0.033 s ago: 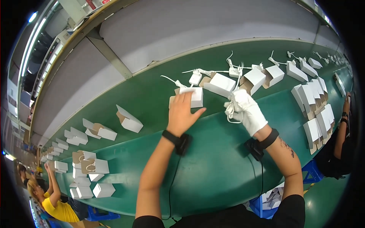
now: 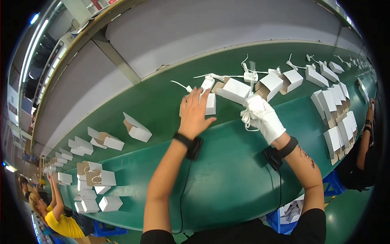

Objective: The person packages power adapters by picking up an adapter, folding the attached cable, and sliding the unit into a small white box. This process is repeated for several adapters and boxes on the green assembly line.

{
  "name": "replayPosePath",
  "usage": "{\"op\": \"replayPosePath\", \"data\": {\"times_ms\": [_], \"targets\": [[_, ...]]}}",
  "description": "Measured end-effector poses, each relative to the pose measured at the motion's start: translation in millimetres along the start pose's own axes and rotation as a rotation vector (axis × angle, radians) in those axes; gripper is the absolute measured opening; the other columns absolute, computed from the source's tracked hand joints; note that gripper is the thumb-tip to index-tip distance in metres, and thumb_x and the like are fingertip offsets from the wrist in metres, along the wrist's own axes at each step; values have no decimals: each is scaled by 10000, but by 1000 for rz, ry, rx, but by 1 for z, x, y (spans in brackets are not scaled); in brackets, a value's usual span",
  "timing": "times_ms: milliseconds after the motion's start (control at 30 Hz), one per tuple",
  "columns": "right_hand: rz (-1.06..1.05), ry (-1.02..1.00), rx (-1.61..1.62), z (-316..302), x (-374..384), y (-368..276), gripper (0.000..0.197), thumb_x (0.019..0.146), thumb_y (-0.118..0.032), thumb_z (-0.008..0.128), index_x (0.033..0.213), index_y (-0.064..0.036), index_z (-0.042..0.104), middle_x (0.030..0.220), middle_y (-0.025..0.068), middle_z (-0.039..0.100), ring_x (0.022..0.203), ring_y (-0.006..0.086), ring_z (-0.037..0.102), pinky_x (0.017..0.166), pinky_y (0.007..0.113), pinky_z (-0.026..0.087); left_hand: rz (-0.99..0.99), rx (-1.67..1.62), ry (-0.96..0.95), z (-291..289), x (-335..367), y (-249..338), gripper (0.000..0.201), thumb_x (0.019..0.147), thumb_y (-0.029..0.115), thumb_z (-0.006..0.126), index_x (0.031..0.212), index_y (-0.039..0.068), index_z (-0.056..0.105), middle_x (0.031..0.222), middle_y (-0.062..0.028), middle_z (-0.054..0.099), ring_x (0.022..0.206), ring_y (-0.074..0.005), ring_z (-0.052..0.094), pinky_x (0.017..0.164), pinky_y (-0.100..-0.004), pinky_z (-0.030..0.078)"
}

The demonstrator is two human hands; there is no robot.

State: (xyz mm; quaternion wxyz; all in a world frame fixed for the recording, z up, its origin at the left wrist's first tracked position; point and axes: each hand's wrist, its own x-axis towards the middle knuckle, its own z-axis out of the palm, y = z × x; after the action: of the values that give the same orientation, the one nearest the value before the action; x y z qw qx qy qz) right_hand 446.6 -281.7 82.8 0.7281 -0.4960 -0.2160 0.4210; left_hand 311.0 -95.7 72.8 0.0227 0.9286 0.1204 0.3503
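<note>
Your left hand (image 2: 195,114) is bare, with the fingers spread wide and the thumb out to the side. It is over a small white box (image 2: 210,104), and you can see mostly the right end of that box next to your thumb. You can't tell if your palm touches it.

Your right hand (image 2: 264,116) wears a white glove and is curled up tight. It holds a white cord (image 2: 246,118), bunched into thin, round loops that poke out on the left side of your fist. The cord looks smooth and bendy, a bit like cooked noodles. It is up over the green table (image 2: 227,175), to the right of the box by your left hand. A pale, blurry bit sticks up above your fist, too smeary to name.

Just past your left fingertips is a chunky white plug (image 2: 208,83) with its own wire. Between your hands and a little farther back, a long white box (image 2: 233,90) lies with a brown flap open at its left end. Right behind your glove, an open box (image 2: 269,86) is white outside and brown inside. Off to the left, another open box (image 2: 138,129) sits apart.
</note>
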Motion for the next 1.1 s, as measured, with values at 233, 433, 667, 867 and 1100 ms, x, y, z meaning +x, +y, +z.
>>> {"op": "replayPosePath", "data": {"times_ms": [233,433,667,867,1100], "targets": [[-36,-107,-326,-49,-24,-23,400,825,-211,704,1123,-12,526,837,86,630,677,167,634,600,274,510,566,336,-425,-3,4,-47,792,643,100,772,1349,96,413,1358,-127,463,1235,-330,448,1005,-455,359],[76,-253,-289,-48,-25,-30,347,837,-88,630,1134,54,519,841,103,623,664,163,621,545,269,490,-230,-61,-340,-10,0,-46,805,574,151,793,1300,89,451,1150,-126,597,1008,-344,596,843,-479,471],[167,-440,-411,-29,-13,-34,505,787,-182,720,1209,8,519,868,87,644,677,142,640,578,263,513,-549,34,-634,17,-5,-67,732,523,167,765,1206,132,502,1055,-94,618,940,-331,612,724,-396,529],[193,-449,-685,-14,-1,-21,558,775,-185,715,1253,3,496,909,96,649,671,173,637,589,275,509,-8,-122,-562,-34,-7,-14,612,561,153,727,1139,134,525,1016,-75,615,955,-294,593,719,-389,527],[-1120,-368,-1668,21,5,-3,315,755,-141,659,1055,-86,580,806,127,609,655,294,602,563,366,486,-37,-458,-475,-25,-23,12,595,581,174,729,1142,123,538,1051,-74,616,967,-291,595,767,-389,513]]}}
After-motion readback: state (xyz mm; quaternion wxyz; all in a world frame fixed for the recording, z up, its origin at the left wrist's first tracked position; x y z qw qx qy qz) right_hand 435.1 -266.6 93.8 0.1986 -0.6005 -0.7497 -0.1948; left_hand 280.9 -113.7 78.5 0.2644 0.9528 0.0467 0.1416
